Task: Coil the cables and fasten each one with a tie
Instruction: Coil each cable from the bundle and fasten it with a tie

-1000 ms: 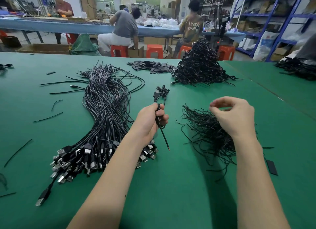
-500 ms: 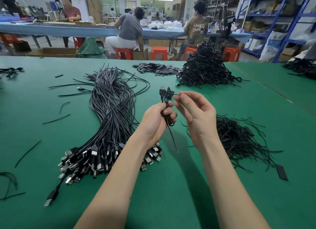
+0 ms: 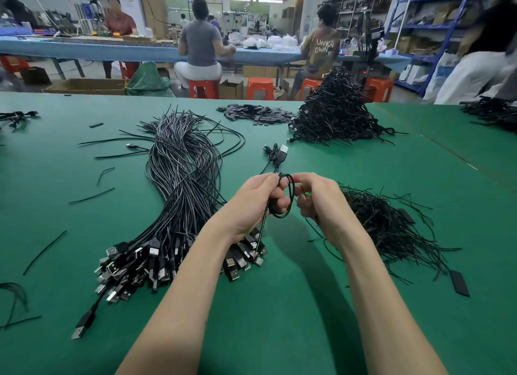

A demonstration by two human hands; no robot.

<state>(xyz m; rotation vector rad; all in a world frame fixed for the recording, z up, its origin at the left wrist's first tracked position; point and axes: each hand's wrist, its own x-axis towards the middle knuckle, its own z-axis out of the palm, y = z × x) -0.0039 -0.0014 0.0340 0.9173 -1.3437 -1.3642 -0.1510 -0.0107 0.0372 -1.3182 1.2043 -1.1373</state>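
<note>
My left hand [image 3: 253, 204] grips a small coiled black cable [image 3: 286, 197] above the green table; its USB plug [image 3: 283, 150] sticks up past my fingers and a thin black tie end hangs down below the fist. My right hand [image 3: 319, 204] is right against the coil, fingers curled and pinching at it; whether it pinches the tie or the cable is hidden. A big bundle of uncoiled black cables [image 3: 181, 178] lies left of my hands, plugs toward me. A loose heap of black ties [image 3: 389, 229] lies to the right.
A tall pile of coiled cables [image 3: 335, 114] stands at the back right, with a flat heap of black strips [image 3: 257, 114] beside it. Stray ties [image 3: 44, 251] lie on the table's left side. People sit at a blue bench beyond the table's far edge.
My right hand left the tie heap, came across to the left hand and closed onto the coil. The cable now forms a visible loop between both hands.
</note>
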